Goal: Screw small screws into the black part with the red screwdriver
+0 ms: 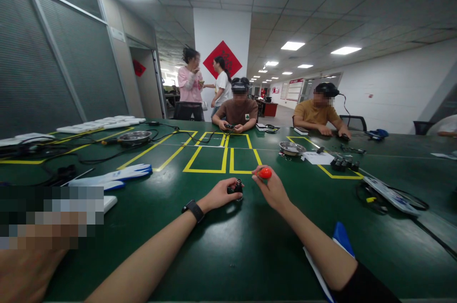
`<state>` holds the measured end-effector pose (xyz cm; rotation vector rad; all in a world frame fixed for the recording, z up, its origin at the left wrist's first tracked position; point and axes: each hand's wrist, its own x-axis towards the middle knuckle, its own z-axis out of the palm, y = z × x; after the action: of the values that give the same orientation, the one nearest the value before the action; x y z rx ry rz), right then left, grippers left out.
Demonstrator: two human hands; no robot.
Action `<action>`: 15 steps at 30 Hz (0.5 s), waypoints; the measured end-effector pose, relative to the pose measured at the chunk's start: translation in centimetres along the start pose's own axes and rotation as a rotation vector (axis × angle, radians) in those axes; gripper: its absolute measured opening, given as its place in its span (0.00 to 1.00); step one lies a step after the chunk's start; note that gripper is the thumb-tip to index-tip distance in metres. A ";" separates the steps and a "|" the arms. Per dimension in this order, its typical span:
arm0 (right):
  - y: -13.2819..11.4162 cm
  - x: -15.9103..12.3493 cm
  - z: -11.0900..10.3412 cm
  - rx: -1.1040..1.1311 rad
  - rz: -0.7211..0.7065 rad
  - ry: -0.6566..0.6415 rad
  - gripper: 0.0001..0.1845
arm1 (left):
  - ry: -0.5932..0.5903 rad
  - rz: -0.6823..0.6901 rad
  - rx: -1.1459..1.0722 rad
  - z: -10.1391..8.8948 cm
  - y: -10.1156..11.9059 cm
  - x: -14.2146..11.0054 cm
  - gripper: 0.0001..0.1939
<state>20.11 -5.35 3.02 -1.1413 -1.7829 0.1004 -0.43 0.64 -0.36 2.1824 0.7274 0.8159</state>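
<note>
My left hand [224,193], with a dark watch on the wrist, is closed around a small black cylindrical part [239,183] with a narrower top. It holds the part upright, low over the green table. Just to the right, my right hand [274,191] grips a tool with a rounded red-orange handle [265,173]. The handle's end faces me, and the thin front of the tool points left toward the black part but is hard to make out. The two hands are a short gap apart.
Yellow tape rectangles mark the green table [214,250]. Metal bowls [292,148] stand left and right. White-blue gloves [114,177], cables and a power strip [391,194] lie around. Black parts [344,162] sit at right. Another person is close at lower left; two sit opposite.
</note>
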 end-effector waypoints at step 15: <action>-1.5 -0.9 1.7 0.857 0.182 0.188 0.11 | -0.027 0.013 0.013 0.3 -0.1 0.1 0.15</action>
<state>17.91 -6.15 2.35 -0.6439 -1.2445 0.7611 -0.22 0.67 -0.58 2.2076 0.7080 0.7887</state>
